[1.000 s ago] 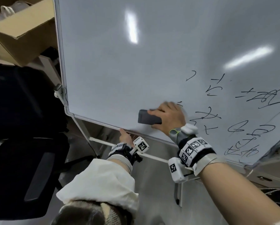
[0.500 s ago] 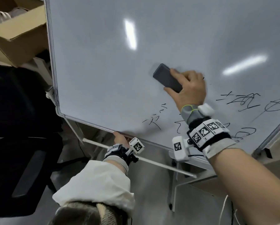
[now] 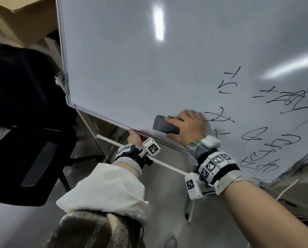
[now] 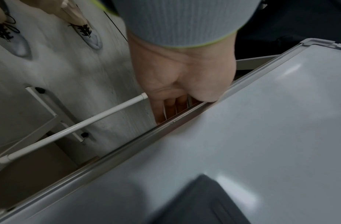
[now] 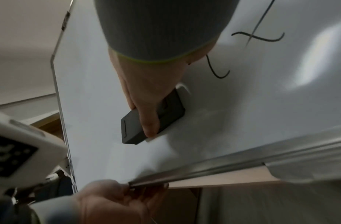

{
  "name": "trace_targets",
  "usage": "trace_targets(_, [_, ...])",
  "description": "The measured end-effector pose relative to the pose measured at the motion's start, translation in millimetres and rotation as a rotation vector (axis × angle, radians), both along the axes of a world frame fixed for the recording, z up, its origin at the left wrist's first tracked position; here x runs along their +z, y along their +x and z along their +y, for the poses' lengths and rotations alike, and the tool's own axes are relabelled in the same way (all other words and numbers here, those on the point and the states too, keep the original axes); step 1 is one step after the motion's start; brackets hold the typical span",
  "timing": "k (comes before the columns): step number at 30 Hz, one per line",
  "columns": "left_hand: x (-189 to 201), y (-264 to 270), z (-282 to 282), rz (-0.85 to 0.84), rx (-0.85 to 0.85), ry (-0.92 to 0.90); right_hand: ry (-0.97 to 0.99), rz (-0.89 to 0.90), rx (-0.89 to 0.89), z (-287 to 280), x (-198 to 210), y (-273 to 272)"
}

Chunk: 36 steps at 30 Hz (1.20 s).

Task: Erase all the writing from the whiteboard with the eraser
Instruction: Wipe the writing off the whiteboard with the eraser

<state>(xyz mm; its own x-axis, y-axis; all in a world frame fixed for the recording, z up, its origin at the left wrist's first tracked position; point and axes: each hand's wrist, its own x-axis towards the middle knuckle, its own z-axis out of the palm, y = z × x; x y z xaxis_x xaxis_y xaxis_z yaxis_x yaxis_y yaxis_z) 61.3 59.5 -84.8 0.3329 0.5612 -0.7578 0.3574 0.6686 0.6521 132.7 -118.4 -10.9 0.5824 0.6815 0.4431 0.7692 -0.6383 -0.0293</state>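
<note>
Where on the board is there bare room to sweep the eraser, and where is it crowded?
Bare: the whiteboard up and left of the eraser, out to its left frame. Crowded: black writing packs the area right of the right hand; the left hand grips the bottom edge.

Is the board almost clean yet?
About halfway. The left part of the whiteboard looks wiped clean. The right hand presses the eraser near the bottom edge while the left hand grips the frame. Black writing still covers the right side.
</note>
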Motion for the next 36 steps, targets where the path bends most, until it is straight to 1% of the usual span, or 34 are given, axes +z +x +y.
trace_targets(2, [5, -6, 1, -0.004, -0.045, -0.048, 0.072, -0.067, -0.01, 3, 18, 8])
trace_targets(4, [8, -8, 2, -0.006, -0.031, -0.044, 0.169, -0.136, -0.05, 11, 46, 18])
trace_targets(5, [16, -11, -1, -0.037, -0.025, -0.027, 0.194, -0.151, -0.075, 14, 57, 23])
trace_targets(6, [14, -10, -2, -0.052, -0.01, -0.034, 0.196, -0.154, -0.089, 18, 65, 26])
trace_targets(7, [2, -5, 0, -0.067, 0.0, -0.043, 0.18, -0.15, -0.093, 23, 66, 26])
trace_targets(8, [-20, 0, 4, -0.054, 0.02, -0.043, 0.152, -0.144, -0.083, 27, 61, 25])
trace_targets(9, [-45, 5, 8, -0.046, 0.027, -0.057, 0.116, -0.129, -0.065, 31, 52, 22])
trace_targets(10, [-54, 7, 9, -0.042, 0.02, -0.069, 0.067, -0.111, -0.041, 34, 40, 17])
trace_targets(11, [-44, 4, 6, -0.048, -0.016, -0.076, 0.012, -0.094, -0.012, 36, 26, 10])
trace_targets(13, [3, -8, -2, -0.092, -0.004, -0.065, -0.103, -0.054, 0.056, 37, 2, -3])
trace_targets(15, [16, -12, -5, -0.099, -0.009, -0.055, -0.173, -0.024, 0.086, 34, -8, -11])
trace_targets(17, [22, -13, -7, -0.095, -0.022, -0.072, -0.176, 0.008, 0.082, 29, -4, -11])
trace_targets(19, [28, -13, -11, -0.057, -0.053, -0.051, -0.145, -0.003, 0.055, 14, 7, -6])
trace_targets(21, [36, -12, -16, 0.01, -0.091, -0.015, -0.104, -0.066, 0.015, -8, 17, -1])
trace_targets(23, [41, -10, -23, 0.033, -0.119, 0.048, 0.006, -0.133, -0.037, -33, 29, 9])
trace_targets(25, [39, -6, -34, 0.089, -0.173, 0.121, 0.145, -0.164, -0.131, -55, 52, 22])
trace_targets(26, [40, -4, -44, 0.108, -0.181, 0.11, 0.214, -0.185, -0.18, -63, 67, 31])
trace_targets(27, [45, -6, -54, 0.074, -0.167, 0.04, 0.271, -0.216, -0.219, -67, 84, 39])
trace_targets(28, [46, -7, -64, 0.057, -0.145, -0.005, 0.311, -0.249, -0.25, -69, 100, 47])
trace_targets(30, [53, -10, -89, 0.084, -0.188, 0.037, 0.358, -0.3, -0.291, -76, 128, 59])
trace_targets(31, [54, -12, -99, 0.085, -0.202, 0.071, 0.368, -0.303, -0.3, -78, 135, 63])
trace_targets(32, [50, -11, -106, 0.089, -0.216, 0.056, 0.377, -0.296, -0.301, -78, 138, 64])
trace_targets(33, [53, -10, -112, 0.064, -0.199, -0.005, 0.38, -0.28, -0.295, -78, 136, 64])
trace_targets(34, [54, -9, -113, 0.039, -0.199, -0.026, 0.37, -0.254, -0.282, -77, 130, 62])
trace_targets(35, [52, -7, -112, 0.045, -0.161, -0.037, 0.344, -0.221, -0.256, -76, 119, 58])
trace_targets(36, [51, -5, -110, 0.052, -0.138, -0.015, 0.3, -0.188, -0.221, -74, 105, 54])
